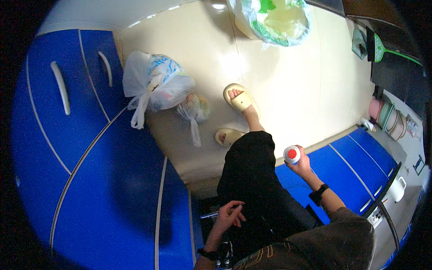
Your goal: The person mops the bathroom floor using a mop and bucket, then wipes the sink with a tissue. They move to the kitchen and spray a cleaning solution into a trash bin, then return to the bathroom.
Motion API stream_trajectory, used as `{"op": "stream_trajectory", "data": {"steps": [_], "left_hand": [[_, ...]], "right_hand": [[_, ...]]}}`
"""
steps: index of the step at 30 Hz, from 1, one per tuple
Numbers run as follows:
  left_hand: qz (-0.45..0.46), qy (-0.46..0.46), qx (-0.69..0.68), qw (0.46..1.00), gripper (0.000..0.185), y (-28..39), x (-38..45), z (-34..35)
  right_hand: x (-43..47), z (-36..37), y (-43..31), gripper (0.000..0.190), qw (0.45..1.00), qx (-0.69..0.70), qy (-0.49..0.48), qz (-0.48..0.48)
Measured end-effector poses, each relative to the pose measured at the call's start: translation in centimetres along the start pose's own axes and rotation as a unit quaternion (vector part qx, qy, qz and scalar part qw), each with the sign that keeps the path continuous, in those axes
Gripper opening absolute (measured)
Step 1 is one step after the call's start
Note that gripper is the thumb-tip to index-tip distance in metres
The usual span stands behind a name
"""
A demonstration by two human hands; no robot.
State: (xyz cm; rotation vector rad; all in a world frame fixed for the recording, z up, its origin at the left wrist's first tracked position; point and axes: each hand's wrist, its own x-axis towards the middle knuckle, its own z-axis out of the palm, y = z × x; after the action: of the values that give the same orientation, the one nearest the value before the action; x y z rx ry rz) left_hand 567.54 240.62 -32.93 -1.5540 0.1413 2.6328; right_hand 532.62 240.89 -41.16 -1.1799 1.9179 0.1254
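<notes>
My right hand (304,166) grips a container (292,154) that has a white top with a red centre, seen nearly from above. Its body is mostly hidden below the top, so its exact kind is unclear. My left hand (229,217) hangs in front of my dark trousers with loosely bent fingers, and nothing shows in it. Before me on the floor (297,91) lie a tied white plastic bag (168,84), stuffed full, and a smaller knotted clear bag (195,107) beside it.
Blue cabinets (135,199) with pale handles line the left side; more blue cabinet fronts (332,165) stand at right. A lined trash bin (281,20) is at the top. Colored bowls or basins (388,114), a green slotted swatter (379,49) and a white mug (397,189) are at right.
</notes>
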Motion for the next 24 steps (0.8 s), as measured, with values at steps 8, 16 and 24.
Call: {"op": "stream_trajectory", "data": {"steps": [8, 16, 24], "left_hand": [[0.078, 0.040, -0.002, 0.996, 0.031, 1.0, 0.7, -0.9], [0.135, 0.033, -0.030, 0.990, 0.031, 0.2, 1.5, 0.8], [0.223, 0.090, 0.071, 0.968, 0.048, 0.9, -3.3, 1.6]], "right_hand": [[1.2, -0.9, -1.6, 0.066, 0.998, -0.059, 0.015, -0.022], [3.4, -5.2, -3.3, 0.066, 0.991, -0.107, 0.040, -0.076], [1.0, -9.4, -3.6, 0.070, 0.984, -0.155, 0.034, -0.076]]}}
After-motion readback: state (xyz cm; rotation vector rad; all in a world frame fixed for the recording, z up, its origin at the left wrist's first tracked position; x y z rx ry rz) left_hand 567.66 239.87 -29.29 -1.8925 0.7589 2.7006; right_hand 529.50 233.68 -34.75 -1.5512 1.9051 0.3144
